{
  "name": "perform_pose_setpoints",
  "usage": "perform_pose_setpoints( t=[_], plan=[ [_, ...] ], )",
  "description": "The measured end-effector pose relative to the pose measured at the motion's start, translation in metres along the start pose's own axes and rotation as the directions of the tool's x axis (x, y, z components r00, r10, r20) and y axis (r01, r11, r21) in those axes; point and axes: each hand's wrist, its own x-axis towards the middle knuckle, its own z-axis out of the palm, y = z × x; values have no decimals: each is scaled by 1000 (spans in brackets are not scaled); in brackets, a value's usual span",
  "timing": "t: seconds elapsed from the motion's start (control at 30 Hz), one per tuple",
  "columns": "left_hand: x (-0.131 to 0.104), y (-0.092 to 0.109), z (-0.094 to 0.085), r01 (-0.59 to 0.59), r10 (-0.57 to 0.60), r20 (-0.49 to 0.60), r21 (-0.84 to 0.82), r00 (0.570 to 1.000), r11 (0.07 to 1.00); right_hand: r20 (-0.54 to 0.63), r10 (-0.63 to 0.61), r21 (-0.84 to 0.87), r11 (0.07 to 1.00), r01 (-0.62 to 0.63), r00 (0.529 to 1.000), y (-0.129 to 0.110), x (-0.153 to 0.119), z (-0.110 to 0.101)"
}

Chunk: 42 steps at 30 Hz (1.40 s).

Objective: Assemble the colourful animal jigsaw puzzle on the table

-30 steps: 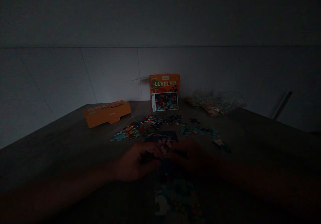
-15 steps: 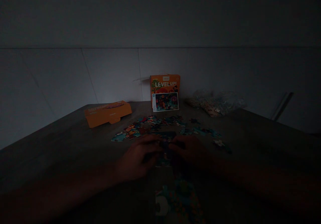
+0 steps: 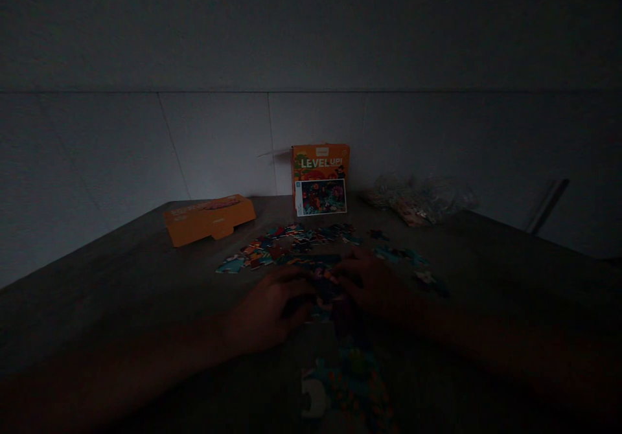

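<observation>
In dim light, a dark joined puzzle section [image 3: 325, 288] lies on the grey table between my hands. My left hand [image 3: 275, 301] rests at its left side with fingers bent and parted, fingertips on its edge. At the right side, my right hand [image 3: 372, 282] touches the section with its fingers; whether it pinches a piece is too dark to tell. Closer to me lies a larger joined section [image 3: 357, 388] with green, orange and a white shape. Loose puzzle pieces [image 3: 257, 251] are spread in an arc beyond my hands.
An orange box [image 3: 321, 154] stands by the wall with a picture card [image 3: 321, 198] leaning on it. An orange box part [image 3: 208, 221] lies at the left. Clear plastic bags [image 3: 420, 201] sit at the back right. Several pieces [image 3: 401, 254] lie right of my hands.
My right hand has shifted slightly up and its fingers have moved a little. My left hand has moved slightly down. More of the puzzle section shows between them.
</observation>
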Motion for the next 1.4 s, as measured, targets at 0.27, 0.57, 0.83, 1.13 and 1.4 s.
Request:
perform_pose_setpoints(
  t=[0.27,0.57,0.83,1.13,1.4],
  plan=[
    [1,2,-2,33,-33,-22,-6,999,999,25,-195,124,974,191,980,0,-3,-1],
    [1,0,0,62,-62,-5,30,998,998,21,-162,92,983,160,987,-1,-3,0],
    [1,0,-1,90,-90,-5,30,996,995,9,-33,-64,997,34,999,-2,-1,-3],
    [2,-10,1,101,-101,-33,12,994,995,-84,21,-112,993,-30,996,10,1,4],
    [8,-23,-28,242,-248,-54,489,967,838,108,-337,56,941,333,935,-11,-12,-2]
  ],
)
